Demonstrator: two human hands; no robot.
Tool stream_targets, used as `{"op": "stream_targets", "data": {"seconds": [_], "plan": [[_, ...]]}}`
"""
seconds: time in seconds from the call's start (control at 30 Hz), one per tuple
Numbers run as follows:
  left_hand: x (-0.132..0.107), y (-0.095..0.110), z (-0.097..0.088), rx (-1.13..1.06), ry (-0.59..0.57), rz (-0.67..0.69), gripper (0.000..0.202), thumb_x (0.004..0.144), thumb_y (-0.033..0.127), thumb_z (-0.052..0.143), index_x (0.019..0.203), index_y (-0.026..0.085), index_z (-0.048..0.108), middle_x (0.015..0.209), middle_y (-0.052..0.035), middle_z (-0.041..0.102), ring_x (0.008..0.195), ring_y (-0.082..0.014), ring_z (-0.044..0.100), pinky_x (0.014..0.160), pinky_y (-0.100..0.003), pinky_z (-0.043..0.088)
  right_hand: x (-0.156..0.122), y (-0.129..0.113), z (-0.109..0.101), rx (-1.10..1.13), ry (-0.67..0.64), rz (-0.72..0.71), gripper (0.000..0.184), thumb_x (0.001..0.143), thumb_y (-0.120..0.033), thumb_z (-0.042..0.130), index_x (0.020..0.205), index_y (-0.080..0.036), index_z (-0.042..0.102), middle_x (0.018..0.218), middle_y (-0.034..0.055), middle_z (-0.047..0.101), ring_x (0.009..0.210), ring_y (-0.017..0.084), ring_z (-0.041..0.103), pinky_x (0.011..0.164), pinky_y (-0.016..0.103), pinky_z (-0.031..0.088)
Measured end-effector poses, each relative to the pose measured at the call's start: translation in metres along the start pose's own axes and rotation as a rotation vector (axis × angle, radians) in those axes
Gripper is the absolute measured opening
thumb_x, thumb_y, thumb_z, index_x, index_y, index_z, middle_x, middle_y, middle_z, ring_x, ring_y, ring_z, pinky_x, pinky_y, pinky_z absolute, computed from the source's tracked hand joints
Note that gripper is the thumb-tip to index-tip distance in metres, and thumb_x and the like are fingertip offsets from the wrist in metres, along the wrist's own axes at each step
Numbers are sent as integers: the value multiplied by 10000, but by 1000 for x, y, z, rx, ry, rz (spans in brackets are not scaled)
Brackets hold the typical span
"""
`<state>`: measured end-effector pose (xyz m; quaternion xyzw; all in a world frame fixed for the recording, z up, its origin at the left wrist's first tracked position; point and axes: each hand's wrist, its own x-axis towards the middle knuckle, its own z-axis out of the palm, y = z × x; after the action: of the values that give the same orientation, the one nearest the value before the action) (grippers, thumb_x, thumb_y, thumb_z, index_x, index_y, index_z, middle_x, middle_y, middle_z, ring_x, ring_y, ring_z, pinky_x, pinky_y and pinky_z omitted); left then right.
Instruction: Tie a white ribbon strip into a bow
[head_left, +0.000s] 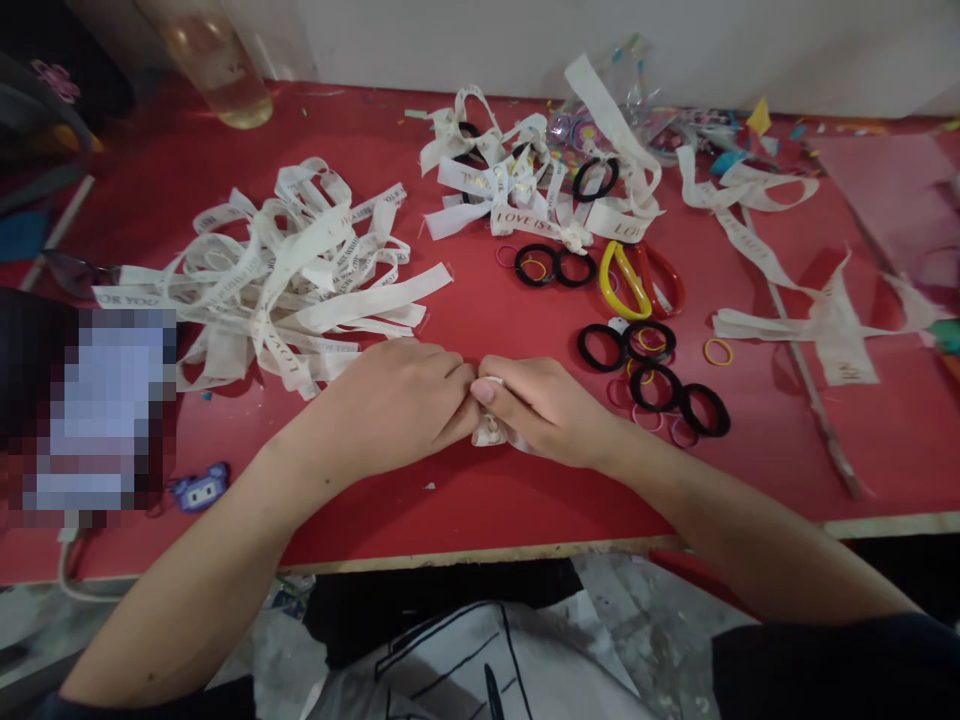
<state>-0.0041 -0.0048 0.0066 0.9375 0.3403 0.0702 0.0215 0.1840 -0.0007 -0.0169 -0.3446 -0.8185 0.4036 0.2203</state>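
Note:
My left hand [409, 400] and my right hand [551, 405] meet knuckle to knuckle over the near part of the red table. Between them is a bunched white printed ribbon [490, 428]. The right thumb presses on it from above, and its end shows below that hand. Curled fingers of the left hand close against the same ribbon, their tips hidden. Beyond the left hand lies a loose pile of white printed ribbons [289, 260]. Just right of the right hand are several black hair ties [655, 388] and small coloured rubber bands [718, 351].
Gathered ribbons with hair ties [517, 190] lie at the back. Yellow-handled and red-handled scissors [626, 283] sit right of centre. A phone [101, 410] on a cable, a blue keyring figure [201, 488] and a bottle [217, 70] stand left. A thin stick [814, 400] lies right.

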Motion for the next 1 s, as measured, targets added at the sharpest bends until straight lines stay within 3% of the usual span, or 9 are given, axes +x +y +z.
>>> {"op": "stream_targets", "data": {"seconds": [0.6, 1.0], "plan": [[1, -3, 2, -2, 49, 22, 301, 907, 215, 396, 671, 149, 571, 605, -30, 585, 546, -152, 533, 528, -282, 333, 0, 1, 0, 5, 5, -17, 348, 997, -381, 355, 696, -205, 361, 553, -59, 436, 488, 73, 405, 516, 209, 287], [1, -3, 2, -19, 31, 11, 287, 901, 216, 414, 682, 154, 588, 620, -35, 596, 549, -183, 544, 526, -301, 351, 0, 2, 0, 3, 9, -21, 343, 998, -368, 354, 697, -203, 368, 550, -59, 441, 486, 72, 403, 514, 208, 287]]}}
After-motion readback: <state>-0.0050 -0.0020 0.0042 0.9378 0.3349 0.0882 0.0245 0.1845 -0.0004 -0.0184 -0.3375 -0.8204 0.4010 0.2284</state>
